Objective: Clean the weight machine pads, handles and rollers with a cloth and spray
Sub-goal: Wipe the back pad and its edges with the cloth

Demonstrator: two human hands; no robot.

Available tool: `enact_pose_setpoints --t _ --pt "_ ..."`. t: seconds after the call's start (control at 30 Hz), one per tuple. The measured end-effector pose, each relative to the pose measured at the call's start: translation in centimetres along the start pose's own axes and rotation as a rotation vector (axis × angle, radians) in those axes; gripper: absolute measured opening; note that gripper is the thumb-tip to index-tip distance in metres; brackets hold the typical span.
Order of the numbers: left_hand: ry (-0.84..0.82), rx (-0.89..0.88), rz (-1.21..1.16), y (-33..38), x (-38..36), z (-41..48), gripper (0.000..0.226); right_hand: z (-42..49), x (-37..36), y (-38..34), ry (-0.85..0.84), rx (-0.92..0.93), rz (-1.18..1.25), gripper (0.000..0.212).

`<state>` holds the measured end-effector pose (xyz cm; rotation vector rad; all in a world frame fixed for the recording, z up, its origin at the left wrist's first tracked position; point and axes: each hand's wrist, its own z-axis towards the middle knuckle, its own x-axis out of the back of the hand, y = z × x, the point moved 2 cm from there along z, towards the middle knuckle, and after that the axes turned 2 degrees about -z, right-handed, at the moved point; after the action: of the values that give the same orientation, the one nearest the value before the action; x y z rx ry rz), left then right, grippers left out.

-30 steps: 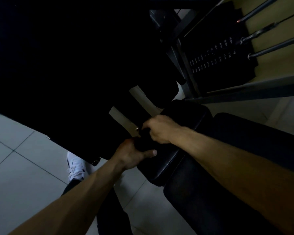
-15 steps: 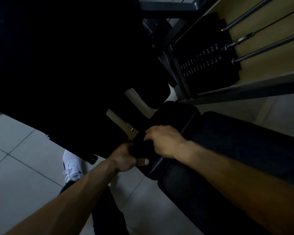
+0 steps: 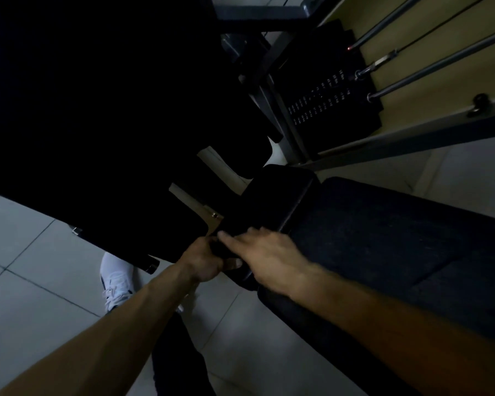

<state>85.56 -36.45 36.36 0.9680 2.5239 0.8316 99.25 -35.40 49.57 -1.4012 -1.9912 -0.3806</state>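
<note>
In the head view, the only view we have, the picture is very dark, and the hands meet at the near corner of the small pad [image 3: 275, 201]. The left hand [image 3: 203, 261] is curled around a dark bundle, which we take for the cloth [image 3: 220, 250]. Its thumb lies over the lower edge of the bundle. We cannot say for sure whether it also grips the edge of the pad.

The change is in the right hand [image 3: 266, 258]. A second ago it was closed like a fist on the same dark bundle, on top of the pad. Now its fingers are stretched out and blurred from motion, the first finger points to the left, and it holds nothing. The left hand has stayed in its grip.

We judge that the right hand is letting go of the cloth or spreading it flat, so the wiping of this pad is being set up or restarted rather than finished. The long seat pad [image 3: 397, 252] just beside it is not touched by either hand.

We see no spray bottle. Behind the pads stand the weight stack [image 3: 335, 90] and its rods [image 3: 440, 66]. A white shoe [image 3: 115, 277] rests on the tiled floor [image 3: 26, 295].
</note>
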Motion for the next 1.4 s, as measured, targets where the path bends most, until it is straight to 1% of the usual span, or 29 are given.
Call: enact_pose_setpoints --t 0.03,0.07,0.1,0.13,0.2,0.27,0.3,0.33,0.37,0.4,0.47,0.5,0.53,0.57,0.6,0.7,0.73,0.77,0.8,0.87,0.93,1.07,1.2,1.33,1.4 --pt "-0.001 0.002 0.011 0.1 0.0 0.2 0.029 -0.5 -0.4 -0.5 -0.005 0.046 0.005 0.082" --pt "-0.006 0.005 0.014 0.3 0.0 0.3 0.03 -0.9 -0.1 0.0 -0.029 0.078 0.001 0.074" --pt "-0.012 0.01 0.018 0.3 -0.1 0.4 0.039 -1.1 0.5 1.3 -0.042 0.084 -0.008 0.066" --pt "-0.014 0.021 0.003 0.3 0.0 0.3 0.05 -1.0 1.1 3.0 -0.047 0.056 -0.009 0.063" --pt "-0.02 0.05 -0.037 0.0 0.2 0.3 0.07 -0.6 3.0 6.8 -0.015 -0.07 -0.023 0.065" --pt "-0.014 0.067 -0.031 -0.4 0.3 0.2 0.083 -0.3 4.3 9.8 0.083 -0.2 -0.036 0.065" --pt "-0.009 0.076 -0.025 -0.3 0.3 0.1 0.086 -0.2 4.5 10.1 0.137 -0.243 -0.022 0.063" --pt "0.0 0.074 -0.015 -0.4 0.2 0.0 0.086 -0.2 4.3 9.4 0.173 -0.267 -0.005 0.062" --pt "0.004 0.078 -0.007 -0.2 0.1 0.0 0.082 -0.4 3.7 8.1 0.176 -0.253 0.002 0.061" --pt "0.003 0.072 -0.005 0.0 -0.1 -0.1 0.076 -0.8 2.7 6.3 0.15 -0.204 0.002 0.058" --pt "0.015 0.022 0.008 1.0 -0.5 -0.1 0.055 -2.2 1.1 3.0 0.076 -0.046 0.026 0.052" --pt "0.014 0.0 0.0 1.9 -0.7 -0.4 0.046 -2.8 1.1 2.4 0.051 0.007 0.043 0.05" --pt "0.014 -0.017 -0.011 2.7 -1.0 -0.5 0.047 -3.1 1.7 3.0 0.051 0.025 0.043 0.049" --pt "0.01 -0.023 -0.024 3.3 -1.2 -0.6 0.057 -3.0 2.5 4.4 0.061 0.003 0.002 0.048" --pt "-0.001 -0.02 -0.026 3.6 -1.4 -0.5 0.071 -2.6 3.5 6.3 0.085 -0.062 -0.058 0.048" --pt "-0.014 -0.016 0.04 3.3 -1.5 -0.1 0.115 -1.4 6.7 13.4 0.194 -0.382 -0.274 0.042" --pt "-0.011 -0.025 0.045 3.2 -1.3 -0.1 0.126 -1.0 7.5 15.5 0.197 -0.47 -0.318 0.037" --pt "-0.011 -0.036 0.035 2.8 -1.3 0.3 0.132 -0.8 8.2 16.8 0.181 -0.518 -0.332 0.033" --pt "-0.008 -0.043 0.025 2.5 -1.2 0.4 0.132 -0.4 8.6 17.5 0.139 -0.524 -0.334 0.03" --pt "0.008 -0.039 0.002 2.2 -1.1 0.6 0.128 0.3 8.6 17.0 0.051 -0.466 -0.377 0.027" --pt "-0.004 -0.032 -0.003 2.1 -1.2 0.7 0.127 1.1 8.0 15.4 0.038 -0.41 -0.459 0.024" --pt "0.013 -0.024 -0.008 2.5 -1.4 0.5 0.102 1.1 7.1 13.4 0.073 -0.368 -0.524 0.019" --pt "0.01 -0.025 -0.039 2.7 -1.4 -0.1 0.087 -0.4 5.7 9.8 0.079 -0.301 -0.499 0.016" --pt "0.024 -0.051 0.02 2.7 -1.1 -1.1 0.061 -0.8 4.8 6.8 0.104 -0.323 -0.374 0.016" --pt "0.019 -0.061 0.057 2.5 -0.9 -1.3 0.052 -1.1 4.4 5.2 0.096 -0.321 -0.338 0.016"
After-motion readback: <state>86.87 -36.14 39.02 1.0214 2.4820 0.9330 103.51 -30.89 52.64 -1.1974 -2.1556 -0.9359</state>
